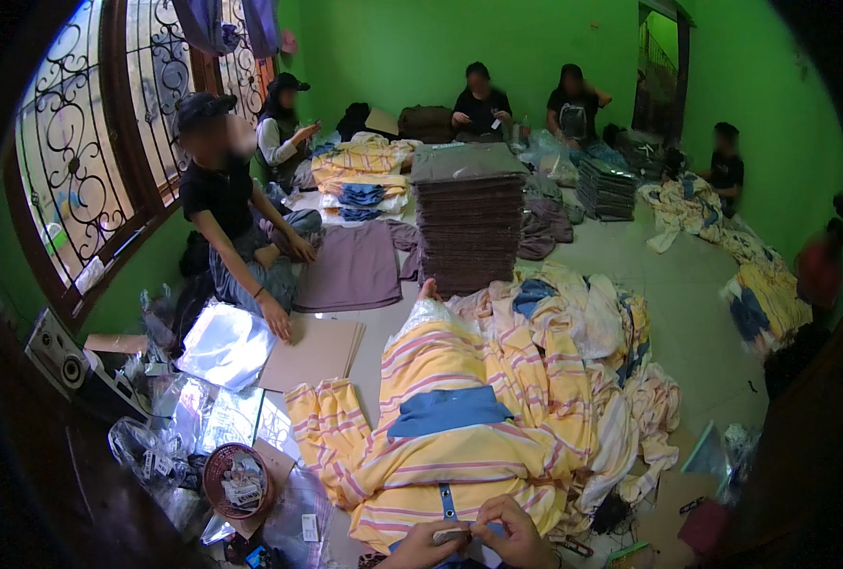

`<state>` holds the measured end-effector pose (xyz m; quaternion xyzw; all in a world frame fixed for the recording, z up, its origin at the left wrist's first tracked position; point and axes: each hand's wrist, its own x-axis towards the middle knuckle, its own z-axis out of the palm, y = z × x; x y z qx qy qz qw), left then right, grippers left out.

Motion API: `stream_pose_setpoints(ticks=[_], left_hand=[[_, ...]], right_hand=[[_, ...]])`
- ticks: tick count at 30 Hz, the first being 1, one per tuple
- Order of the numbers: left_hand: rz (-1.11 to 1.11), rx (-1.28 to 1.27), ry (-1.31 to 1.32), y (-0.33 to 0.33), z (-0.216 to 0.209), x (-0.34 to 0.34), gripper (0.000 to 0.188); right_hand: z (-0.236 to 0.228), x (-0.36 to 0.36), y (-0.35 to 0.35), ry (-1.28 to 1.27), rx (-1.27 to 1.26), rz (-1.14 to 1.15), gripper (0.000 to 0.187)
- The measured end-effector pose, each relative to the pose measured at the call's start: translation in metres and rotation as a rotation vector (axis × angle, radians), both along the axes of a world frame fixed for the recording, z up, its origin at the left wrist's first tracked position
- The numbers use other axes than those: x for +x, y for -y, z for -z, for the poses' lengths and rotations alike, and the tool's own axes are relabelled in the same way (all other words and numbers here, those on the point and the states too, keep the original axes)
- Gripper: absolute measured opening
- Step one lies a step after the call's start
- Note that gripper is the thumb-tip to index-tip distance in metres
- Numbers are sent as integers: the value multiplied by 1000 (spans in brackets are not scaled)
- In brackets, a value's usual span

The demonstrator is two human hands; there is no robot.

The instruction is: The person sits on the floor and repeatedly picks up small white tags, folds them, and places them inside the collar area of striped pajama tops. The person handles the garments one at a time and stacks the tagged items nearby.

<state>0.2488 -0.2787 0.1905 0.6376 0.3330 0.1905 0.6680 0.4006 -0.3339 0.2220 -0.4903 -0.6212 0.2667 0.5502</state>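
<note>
A yellow garment with pink and white stripes (pixel 440 356) spreads over my lap and outstretched legs, with a blue fabric panel (pixel 450 412) across its middle. A narrow blue strip with a metal eyelet (pixel 448 500) lies just beyond my hands. At the bottom edge, my left hand (pixel 428 547) is closed around a small greyish piece whose kind I cannot make out. My right hand (pixel 514 534) is beside it, its thumb and fingers pinched close to that piece. What the right fingertips hold is too small to tell. Blue cloth shows beneath both hands.
To my left are a brown basket of tags (pixel 238 482), clear plastic bags and cardboard sheets (pixel 312 353). A tall stack of packed dark garments (pixel 469 223) stands ahead. A co-worker (pixel 227 204) reaches toward the cardboard; others sit along the walls. Striped garments (pixel 621 417) heap at right.
</note>
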Motion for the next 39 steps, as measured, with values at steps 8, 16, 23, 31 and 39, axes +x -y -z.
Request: stream_pose_setpoints(ticks=[8, 16, 23, 31, 39], left_hand=[[99, 208, 135, -8, 0, -2, 22], [42, 452, 64, -19, 10, -8, 15], [26, 378, 65, -15, 13, 0, 14], [49, 296, 50, -14, 9, -8, 11], [-25, 381, 148, -4, 14, 5, 17]], right_hand=[[122, 146, 47, 245, -275, 707, 18], [242, 270, 221, 720, -1438, 1164, 18], [208, 166, 112, 371, -904, 1013, 17], [163, 86, 18, 230, -670, 745, 16], [167, 104, 17, 157, -657, 838, 14]])
